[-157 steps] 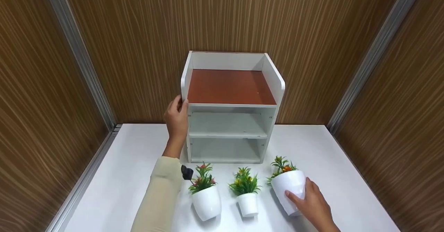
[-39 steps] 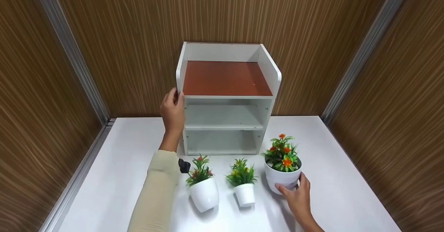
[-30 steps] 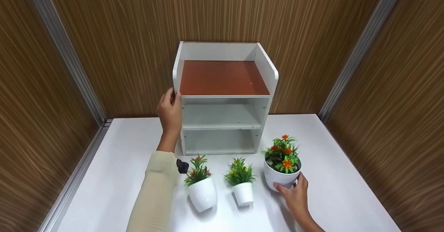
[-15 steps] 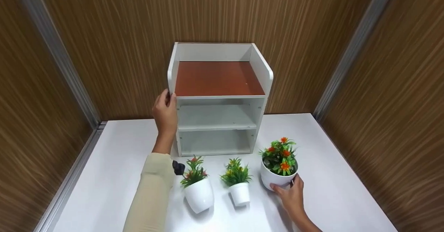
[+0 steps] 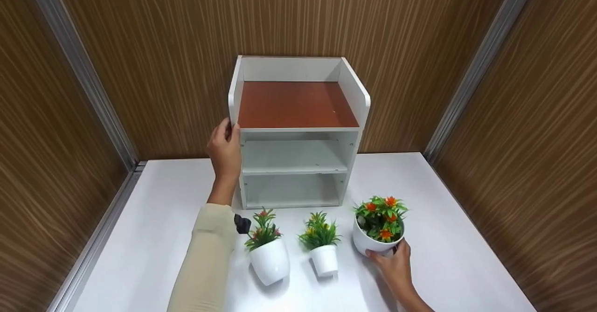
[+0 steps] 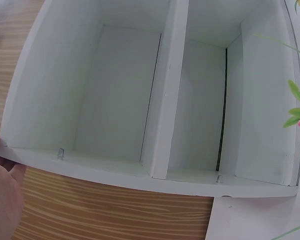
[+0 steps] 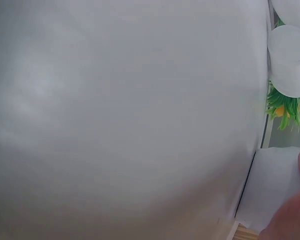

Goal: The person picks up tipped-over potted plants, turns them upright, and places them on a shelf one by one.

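A white three-tier shelf with a brown top board stands at the back of the white table. My left hand grips the front edge of its left side panel; in the left wrist view that hand shows at the edge of the shelf's two white compartments. My right hand holds the large white pot of orange flowers from below and behind, tipped a little toward me. That pot's wall fills the right wrist view, with a finger at the lower right.
A medium white pot with pink flowers and a small white pot with yellow flowers stand in a row left of the large one, in front of the shelf. Brown wood-grain walls close in the table on three sides.
The right hand has brought the large pot from leaning over to nearly upright, then drawn it slightly nearer and tipped it toward me. The left hand stays on the shelf.
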